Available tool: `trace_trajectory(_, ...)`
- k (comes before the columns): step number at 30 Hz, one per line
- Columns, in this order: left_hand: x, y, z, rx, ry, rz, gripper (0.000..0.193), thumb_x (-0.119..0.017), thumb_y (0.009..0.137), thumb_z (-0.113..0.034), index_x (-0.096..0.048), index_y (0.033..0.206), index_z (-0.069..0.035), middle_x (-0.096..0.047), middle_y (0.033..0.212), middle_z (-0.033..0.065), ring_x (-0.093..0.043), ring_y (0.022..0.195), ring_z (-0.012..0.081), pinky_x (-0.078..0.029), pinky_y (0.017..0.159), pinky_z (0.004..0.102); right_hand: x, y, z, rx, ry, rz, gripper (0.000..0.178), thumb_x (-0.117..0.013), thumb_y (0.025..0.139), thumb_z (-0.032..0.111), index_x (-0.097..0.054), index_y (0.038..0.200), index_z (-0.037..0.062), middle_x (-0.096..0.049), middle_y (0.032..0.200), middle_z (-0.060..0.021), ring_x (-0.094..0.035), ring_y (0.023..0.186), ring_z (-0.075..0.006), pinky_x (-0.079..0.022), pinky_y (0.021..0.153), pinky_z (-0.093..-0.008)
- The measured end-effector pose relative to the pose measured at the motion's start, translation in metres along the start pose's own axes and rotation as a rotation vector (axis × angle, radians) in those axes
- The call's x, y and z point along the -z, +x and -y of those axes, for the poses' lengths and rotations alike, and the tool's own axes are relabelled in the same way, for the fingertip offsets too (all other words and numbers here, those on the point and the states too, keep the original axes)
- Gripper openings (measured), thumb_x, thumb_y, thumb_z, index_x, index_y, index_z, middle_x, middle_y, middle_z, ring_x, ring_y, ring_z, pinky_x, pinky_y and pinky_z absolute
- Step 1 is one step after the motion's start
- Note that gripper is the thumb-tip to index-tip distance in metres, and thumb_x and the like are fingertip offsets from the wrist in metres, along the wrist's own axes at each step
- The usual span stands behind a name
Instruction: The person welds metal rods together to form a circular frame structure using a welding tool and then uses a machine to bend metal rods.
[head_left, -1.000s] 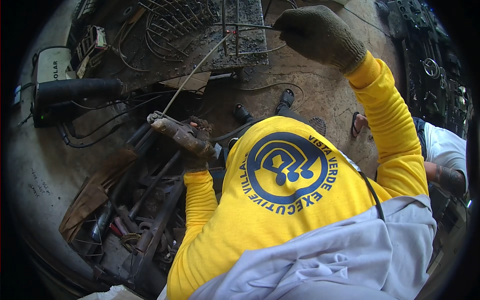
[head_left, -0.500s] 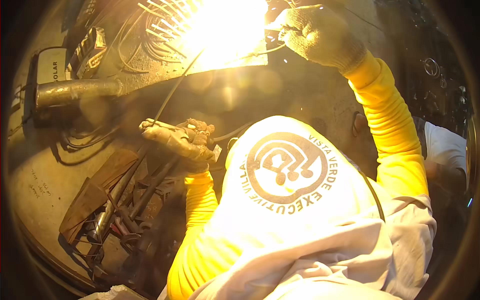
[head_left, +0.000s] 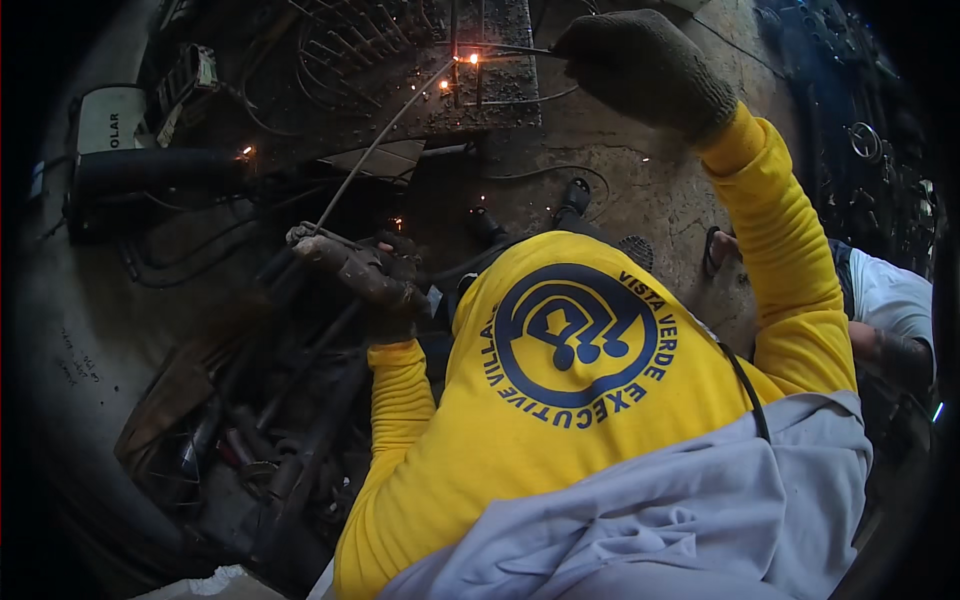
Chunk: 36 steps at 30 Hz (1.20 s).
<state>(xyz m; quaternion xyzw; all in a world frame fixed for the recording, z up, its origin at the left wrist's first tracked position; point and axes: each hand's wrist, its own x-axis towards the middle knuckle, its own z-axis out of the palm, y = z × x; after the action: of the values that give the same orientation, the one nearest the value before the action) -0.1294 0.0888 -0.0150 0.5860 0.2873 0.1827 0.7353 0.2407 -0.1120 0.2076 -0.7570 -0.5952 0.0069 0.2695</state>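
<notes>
In my gloved left hand (head_left: pixel 365 275), an electrode holder (head_left: pixel 305 235) is gripped, largely hidden by the fingers. From its jaw a long thin welding electrode (head_left: pixel 385 132) slants up and right, its tip near a glowing orange spot (head_left: pixel 474 59) on the metal pieces. My right hand (head_left: pixel 650 80), in a knitted glove, is closed on a thin metal rod (head_left: pixel 510 48) that extends left across an upright bar beside the glow. These pieces lie over the near right part of a dark steel worktable (head_left: pixel 515 112), which is strewn with dark specks.
Curved wire and several short bars (head_left: pixel 350 50) lie on the table's left. Beside it are a white-topped machine (head_left: pixel 112 118) and a thick dark pipe (head_left: pixel 165 172). Scrap metal (head_left: pixel 265 455) fills the lower left. A person in a light shirt (head_left: pixel 893 290) is at the right.
The blinding arc light has gone out, leaving a small glow and scattered sparks. My left hand and electrode have barely moved; my right hand still holds the rod in nearly the same place.
</notes>
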Motion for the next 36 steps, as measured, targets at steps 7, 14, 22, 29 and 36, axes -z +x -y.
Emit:
trace_trajectory(7, -0.015, 0.005, -0.020, 0.032, 0.073, 0.006, 0.015, -0.058, 0.091, -0.005, -0.061, 0.106, -0.005, -0.059, 0.108, 0.0070, -0.058, 0.099, 0.0193, -0.051, 0.091, 0.0362, 0.003, 0.001, 0.004, -0.045, -0.060, 0.035, 0.012, -0.066, 0.082, 0.014, -0.072, 0.090, 0.0073, -0.068, 0.079, -0.0170, -0.067, 0.073, -0.0383, -0.055, 0.069, -0.0456)
trace_trajectory(14, 0.007, 0.007, -0.008, -0.635, 1.145, 0.185, 0.027, -0.058, 0.094, -0.010, -0.064, 0.120, -0.005, -0.061, 0.120, 0.0100, -0.058, 0.115, 0.0280, -0.048, 0.101, 0.0390, 0.004, 0.001, 0.007, -0.040, -0.034, 0.033, 0.013, -0.066, 0.083, 0.015, -0.072, 0.092, 0.0072, -0.068, 0.081, -0.0167, -0.067, 0.074, -0.0376, -0.056, 0.069, -0.0450)
trace_trajectory(22, -0.009, 0.003, -0.004, -0.022, 0.123, 0.037, 0.031, -0.058, 0.095, -0.010, -0.061, 0.125, -0.006, -0.062, 0.121, 0.0104, -0.058, 0.116, 0.0279, -0.047, 0.102, 0.0395, 0.001, -0.011, -0.010, 0.053, 0.005, -0.077, 0.012, -0.068, 0.082, 0.012, -0.072, 0.091, 0.0051, -0.068, 0.078, -0.0155, -0.067, 0.071, -0.0343, -0.055, 0.068, -0.0422)
trace_trajectory(29, -0.017, 0.005, -0.016, -0.028, -0.354, 0.019, 0.029, -0.058, 0.095, -0.009, -0.059, 0.123, -0.006, -0.061, 0.119, 0.0101, -0.058, 0.114, 0.0262, -0.047, 0.102, 0.0387, 0.003, -0.009, -0.010, 0.032, 0.106, -0.020, 0.012, -0.070, 0.081, 0.010, -0.071, 0.090, 0.0032, -0.067, 0.076, -0.0145, -0.066, 0.068, -0.0314, -0.055, 0.067, -0.0397)
trace_trajectory(36, -0.011, 0.006, -0.029, -0.104, -0.803, 0.097, 0.027, -0.059, 0.095, -0.008, -0.058, 0.122, -0.006, -0.061, 0.117, 0.0097, -0.058, 0.112, 0.0245, -0.046, 0.101, 0.0378, -0.003, -0.014, -0.019, 0.019, 0.254, -0.017, 0.012, -0.072, 0.081, 0.009, -0.071, 0.090, 0.0019, -0.068, 0.076, -0.0140, -0.066, 0.067, -0.0292, -0.054, 0.066, -0.0377)
